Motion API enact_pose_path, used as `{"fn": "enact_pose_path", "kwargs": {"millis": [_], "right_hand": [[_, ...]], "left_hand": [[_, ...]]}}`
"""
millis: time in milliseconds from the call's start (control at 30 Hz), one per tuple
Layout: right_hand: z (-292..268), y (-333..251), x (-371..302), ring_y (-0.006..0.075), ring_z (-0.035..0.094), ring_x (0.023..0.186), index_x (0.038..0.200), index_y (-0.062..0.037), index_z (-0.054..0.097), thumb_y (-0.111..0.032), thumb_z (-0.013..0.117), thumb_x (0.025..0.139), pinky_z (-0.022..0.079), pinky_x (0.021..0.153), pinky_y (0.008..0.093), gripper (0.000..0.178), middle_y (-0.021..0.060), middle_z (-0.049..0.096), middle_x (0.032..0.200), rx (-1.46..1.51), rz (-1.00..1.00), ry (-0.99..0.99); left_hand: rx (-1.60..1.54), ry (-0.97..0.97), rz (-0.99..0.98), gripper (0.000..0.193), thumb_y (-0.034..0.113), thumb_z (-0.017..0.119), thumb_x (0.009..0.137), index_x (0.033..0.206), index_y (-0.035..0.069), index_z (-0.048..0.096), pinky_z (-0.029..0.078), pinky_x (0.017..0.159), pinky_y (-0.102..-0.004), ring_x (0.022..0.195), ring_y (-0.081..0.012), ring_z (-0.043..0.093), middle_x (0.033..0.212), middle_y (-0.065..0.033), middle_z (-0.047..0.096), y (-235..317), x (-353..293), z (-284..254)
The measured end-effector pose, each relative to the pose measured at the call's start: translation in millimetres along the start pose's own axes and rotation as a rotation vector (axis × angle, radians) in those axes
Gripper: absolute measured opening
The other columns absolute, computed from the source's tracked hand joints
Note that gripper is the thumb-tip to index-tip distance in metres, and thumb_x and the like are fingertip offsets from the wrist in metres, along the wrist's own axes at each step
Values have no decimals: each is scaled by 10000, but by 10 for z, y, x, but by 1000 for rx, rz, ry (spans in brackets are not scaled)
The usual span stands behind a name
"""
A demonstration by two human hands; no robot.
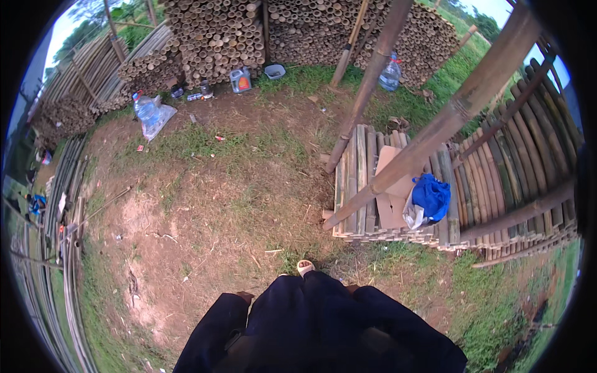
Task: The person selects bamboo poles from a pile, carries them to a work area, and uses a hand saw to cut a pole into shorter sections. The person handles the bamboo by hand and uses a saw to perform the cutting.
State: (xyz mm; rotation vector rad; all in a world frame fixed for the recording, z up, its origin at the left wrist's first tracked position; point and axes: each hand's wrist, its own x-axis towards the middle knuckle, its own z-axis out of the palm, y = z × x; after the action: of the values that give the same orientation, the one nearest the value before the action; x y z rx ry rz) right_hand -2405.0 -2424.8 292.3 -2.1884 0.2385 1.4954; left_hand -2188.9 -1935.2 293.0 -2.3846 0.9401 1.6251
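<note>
Left hand [245, 296]: left of the bamboo stack [357, 161], mostly hidden; fingers cannot be told.
Right hand [352, 288]: on the stack's near side, barely showing; fingers cannot be told.
Blue cloth [432, 196]: atop the stack, beside cardboard [390, 211] perhaps laid for cleanliness.
Count: one stack nearest the hands, one cloth.
Jugs [147, 109]: two; one beyond the stack, one well left.

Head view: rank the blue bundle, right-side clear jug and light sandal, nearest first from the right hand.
1. Light sandal, ahead-left of the right hand.
2. Blue bundle, right, atop stacked bamboo.
3. Clear jug, far ahead.
</note>
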Motion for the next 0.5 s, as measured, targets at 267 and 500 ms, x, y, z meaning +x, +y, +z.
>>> {"fn": "enact_pose_path", "kwargs": {"millis": [267,500], "right_hand": [[902,-50,-149,337,618,1222,1385,-218,604,-604,367,989,451,1066,410,601,167,661,1293,659,355,321],[1383,-744,-639,347,604,1240,1365,-155,623,-666,377,960,434,1087,397,697,174,645,1320,993,460,380]], "left_hand": [[380,66,415,272,274,608,934,1129,107,699,550,850,-425,1065,-287,672,1122,-121,701,-339,1182,-738],[558,62,433,285,312,617,932,1097,92,693,539,847,-436,1079,-308,664,1124,-147,697,-251,1629,-1357]]}}
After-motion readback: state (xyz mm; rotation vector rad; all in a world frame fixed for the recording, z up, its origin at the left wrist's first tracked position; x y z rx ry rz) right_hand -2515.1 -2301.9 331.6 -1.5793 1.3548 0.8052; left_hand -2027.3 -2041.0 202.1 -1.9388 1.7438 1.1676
